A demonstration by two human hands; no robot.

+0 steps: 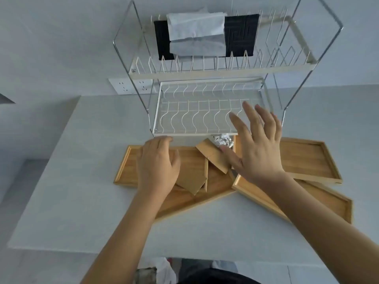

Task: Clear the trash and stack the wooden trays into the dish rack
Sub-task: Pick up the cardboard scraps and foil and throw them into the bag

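Several shallow wooden trays lie overlapping on the white table in front of the two-tier wire dish rack (155,111): a left tray (125,169), a far right tray (303,158), a near right tray (328,203). Folded brown cardboard pieces (213,156) and a crumpled foil ball (223,140) lie on the trays near the middle. My left hand (158,167) rests palm down on the left tray, fingers curled at its far edge. My right hand (256,144) hovers open with fingers spread over the cardboard and foil, holding nothing.
The rack's upper shelf carries a black mat (240,35) and white folded paper (196,31). A wall socket (131,86) sits behind the rack at left. Below the table's near edge, a white bag (166,271) shows on the floor.
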